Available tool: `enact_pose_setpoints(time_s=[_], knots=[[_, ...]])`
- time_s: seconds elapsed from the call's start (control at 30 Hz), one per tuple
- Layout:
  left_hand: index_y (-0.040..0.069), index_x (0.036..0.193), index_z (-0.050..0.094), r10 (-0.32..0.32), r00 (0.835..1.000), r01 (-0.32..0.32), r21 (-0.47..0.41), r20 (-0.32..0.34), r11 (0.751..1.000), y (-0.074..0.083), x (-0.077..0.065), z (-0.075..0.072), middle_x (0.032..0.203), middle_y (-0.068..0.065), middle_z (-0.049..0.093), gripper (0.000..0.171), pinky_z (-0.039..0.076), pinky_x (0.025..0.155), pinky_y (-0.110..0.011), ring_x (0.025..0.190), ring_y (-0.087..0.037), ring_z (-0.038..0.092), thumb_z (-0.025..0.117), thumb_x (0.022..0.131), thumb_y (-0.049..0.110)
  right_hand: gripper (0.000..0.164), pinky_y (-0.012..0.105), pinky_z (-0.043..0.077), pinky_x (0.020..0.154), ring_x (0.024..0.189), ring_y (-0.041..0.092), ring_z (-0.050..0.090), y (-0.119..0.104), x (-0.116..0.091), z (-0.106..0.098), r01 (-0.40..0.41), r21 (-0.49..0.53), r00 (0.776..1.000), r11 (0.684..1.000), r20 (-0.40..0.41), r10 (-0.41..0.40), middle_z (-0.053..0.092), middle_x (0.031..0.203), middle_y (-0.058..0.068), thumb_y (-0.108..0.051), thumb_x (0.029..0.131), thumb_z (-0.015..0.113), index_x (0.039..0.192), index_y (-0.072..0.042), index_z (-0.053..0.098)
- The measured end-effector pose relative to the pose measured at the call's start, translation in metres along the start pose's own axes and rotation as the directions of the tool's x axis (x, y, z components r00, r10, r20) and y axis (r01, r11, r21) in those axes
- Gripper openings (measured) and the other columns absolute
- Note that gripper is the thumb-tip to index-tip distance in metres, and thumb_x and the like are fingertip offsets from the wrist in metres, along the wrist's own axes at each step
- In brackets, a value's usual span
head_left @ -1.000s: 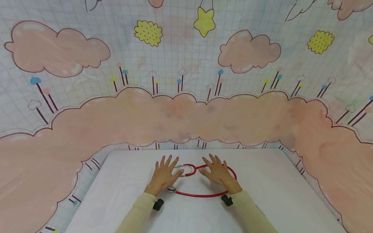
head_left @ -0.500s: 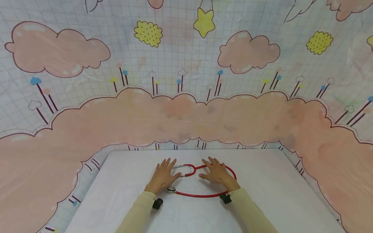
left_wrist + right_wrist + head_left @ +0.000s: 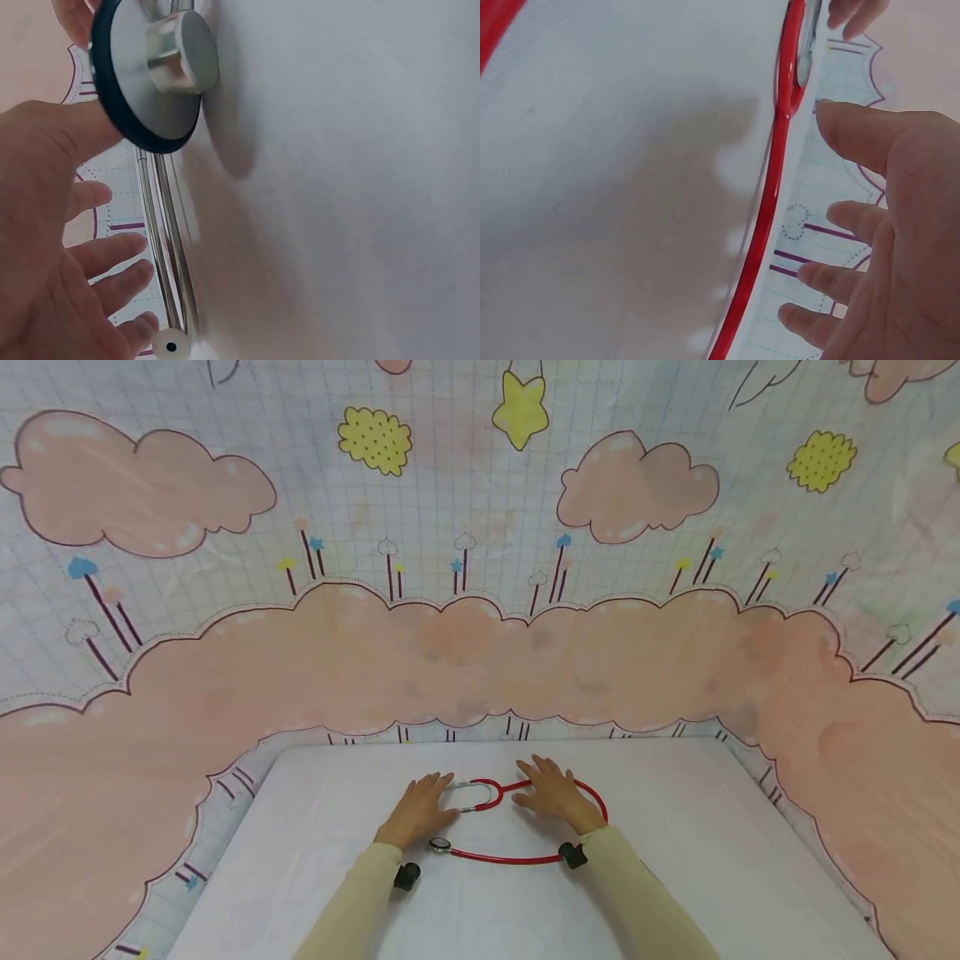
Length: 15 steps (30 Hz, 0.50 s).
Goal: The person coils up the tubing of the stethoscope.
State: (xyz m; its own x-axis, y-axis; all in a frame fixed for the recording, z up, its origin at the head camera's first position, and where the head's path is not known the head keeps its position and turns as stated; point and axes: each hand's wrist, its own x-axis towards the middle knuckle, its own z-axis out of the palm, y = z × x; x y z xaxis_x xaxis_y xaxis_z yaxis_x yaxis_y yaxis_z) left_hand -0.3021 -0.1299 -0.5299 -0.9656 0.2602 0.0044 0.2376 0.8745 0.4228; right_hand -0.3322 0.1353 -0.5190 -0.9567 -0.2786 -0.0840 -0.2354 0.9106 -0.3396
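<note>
A stethoscope [image 3: 498,860] with red tubing and metal ear tubes lies on the white table, its tube bent in a wide loop. My left hand [image 3: 416,811] hovers by the ear tubes, fingers spread and holding nothing. In the left wrist view the round chest piece [image 3: 161,75] shows large in front of the thumb, and an ear tip [image 3: 171,346] sits below the fingertips. Over the top of the loop is my right hand [image 3: 557,795], fingers apart, with nothing in it. In the right wrist view the red tube [image 3: 761,225] runs beside its fingertips.
The white table [image 3: 675,877] extends on all sides of the stethoscope. A patterned cloth [image 3: 480,668] with clouds and stars hangs behind and around it. Small black cameras [image 3: 407,877] are worn at both wrists.
Both hands stay over the stethoscope with small shifts; the left hand's fingers are drawn closer together than a second ago. The stethoscope lies as before, and the head view has tilted slightly.
</note>
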Motion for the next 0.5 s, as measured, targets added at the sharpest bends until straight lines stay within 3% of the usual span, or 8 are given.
enact_pose_setpoints(time_s=[0.5], knots=[[0.007,0.140,0.051,0.013,1.000,-0.014,-0.034,-0.022,0.999,0.0007,0.0002,-0.0040,0.139,-0.019,0.054,0.062,0.037,0.110,-0.055,0.131,-0.040,0.047,0.075,0.086,0.025,0.062,0.070,0.020,0.113,0.142,0.039,0.036,-0.0053,0.0069,-0.0017,-0.009,0.007,1.000,1.000,0.018,0.009,0.044,0.151,0.014,-0.039,0.090,0.069,0.145,-0.017,0.048]])
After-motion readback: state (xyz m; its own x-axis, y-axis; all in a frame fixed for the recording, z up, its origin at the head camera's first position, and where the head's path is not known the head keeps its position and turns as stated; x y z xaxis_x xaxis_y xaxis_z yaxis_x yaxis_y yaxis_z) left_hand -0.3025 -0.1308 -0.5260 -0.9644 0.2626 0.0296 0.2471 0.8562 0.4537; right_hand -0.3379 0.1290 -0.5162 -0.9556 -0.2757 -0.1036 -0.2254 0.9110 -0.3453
